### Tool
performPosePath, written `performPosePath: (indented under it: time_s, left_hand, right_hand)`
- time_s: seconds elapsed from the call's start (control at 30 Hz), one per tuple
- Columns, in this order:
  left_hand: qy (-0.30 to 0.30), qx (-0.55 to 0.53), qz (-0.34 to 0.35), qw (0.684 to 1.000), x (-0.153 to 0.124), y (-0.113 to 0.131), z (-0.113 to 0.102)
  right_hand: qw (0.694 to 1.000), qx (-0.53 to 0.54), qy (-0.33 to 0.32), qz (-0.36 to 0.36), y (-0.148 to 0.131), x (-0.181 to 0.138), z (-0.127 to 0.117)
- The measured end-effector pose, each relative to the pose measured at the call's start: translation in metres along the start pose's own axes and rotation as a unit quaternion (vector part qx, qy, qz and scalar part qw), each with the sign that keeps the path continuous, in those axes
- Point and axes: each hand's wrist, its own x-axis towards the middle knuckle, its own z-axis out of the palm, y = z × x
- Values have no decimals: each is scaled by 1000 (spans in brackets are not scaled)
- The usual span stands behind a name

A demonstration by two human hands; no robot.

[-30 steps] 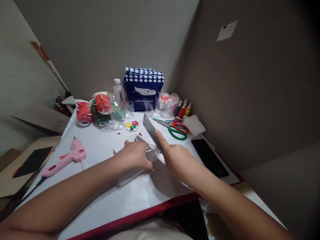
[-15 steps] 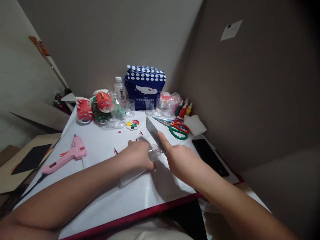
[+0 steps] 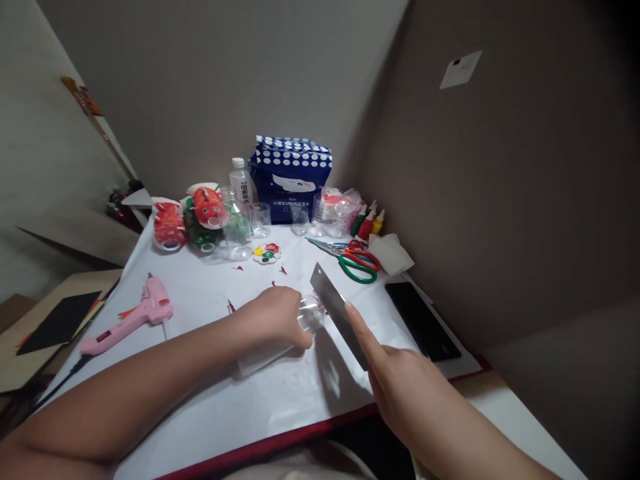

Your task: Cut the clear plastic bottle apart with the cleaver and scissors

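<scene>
My left hand (image 3: pixel 280 317) is wrapped round a clear plastic bottle (image 3: pixel 311 313) that lies on its side on the white-covered table (image 3: pixel 200 413). One end of the bottle sticks out past my fingers to the right, and its body shows below my wrist. My right hand (image 3: pixel 403 380) grips a kitchen knife with a broad rectangular metal blade (image 3: pixel 337 317); the index finger is stretched along the blade's spine. The blade is just right of the bottle's end, slanting up and away. The knife's handle is hidden inside my right hand.
A pink glue gun (image 3: pixel 150 307) lies at left. Painted bottle fish (image 3: pixel 170 223), a paint palette (image 3: pixel 267 253), cut bottles (image 3: pixel 300 219) and a blue bag (image 3: pixel 293 180) stand behind. Scissors (image 3: pixel 357 267), paint bottles (image 3: pixel 367 223) and a black phone (image 3: pixel 420 320) are at right.
My right hand has drawn the knife back toward me and to the right, so the blade's far corner sits nearer. My left hand keeps its hold on the bottle, almost unmoved.
</scene>
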Motion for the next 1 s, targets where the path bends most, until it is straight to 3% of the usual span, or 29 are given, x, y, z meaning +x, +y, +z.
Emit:
performPosePath:
  time_s: [0.17,0.27,0.37,0.53,0.63,0.73,0.9,1.0]
  left_hand:
    - [15,34,-11,999,0,5,2]
    - [20,45,-22,999,1,4,1]
    - [21,49,-17,998,1,1,0]
    - [14,12,8,1000,3,-8,3]
    - [6,4,11,1000,3,-8,4]
    - [11,14,4,1000,1,-3,4]
    - [11,47,-20,999,-1,6,0]
    - [7,57,-23,998,-2,7,-4]
  right_hand:
    - [1000,-18,8,-9,-11,57,-44]
    - [1000,-2,23,-8,-16,77,-58]
    - [1000,-6,16,-7,-17,66,-47]
    - [1000,15,7,-6,-5,14,1]
    - [1000,16,3,3,0,1,9]
    - [1000,-6,-24,-8,-3,19,-11]
    - [1000,-20,20,-11,-19,75,-53]
    - [999,-15,31,-20,-25,79,-56]
